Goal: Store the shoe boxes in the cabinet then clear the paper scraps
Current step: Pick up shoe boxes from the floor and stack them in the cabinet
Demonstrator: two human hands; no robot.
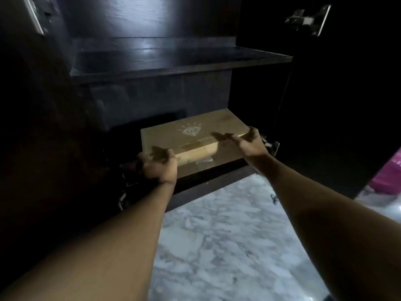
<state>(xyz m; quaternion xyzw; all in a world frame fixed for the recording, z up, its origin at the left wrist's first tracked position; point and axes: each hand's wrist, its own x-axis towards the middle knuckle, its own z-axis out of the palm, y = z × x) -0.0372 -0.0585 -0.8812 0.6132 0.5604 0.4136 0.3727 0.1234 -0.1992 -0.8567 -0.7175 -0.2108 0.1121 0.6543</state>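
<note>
A brown cardboard shoe box [191, 135] with a diamond logo on its lid lies in the bottom compartment of a dark wooden cabinet [180, 68]. My left hand [159, 167] grips the box's near left corner, thumb over the lid. My right hand [249, 142] holds the near right corner, thumb on the lid and fingers round the side. The box's front end juts slightly over the cabinet's bottom edge. No paper scraps are in view.
A bare dark shelf [217, 59] runs above the box. Both cabinet doors stand open, with metal hinges [308, 19] at the upper right. White marble floor [227, 235] lies below. Something pink [388, 174] sits on the floor at the far right.
</note>
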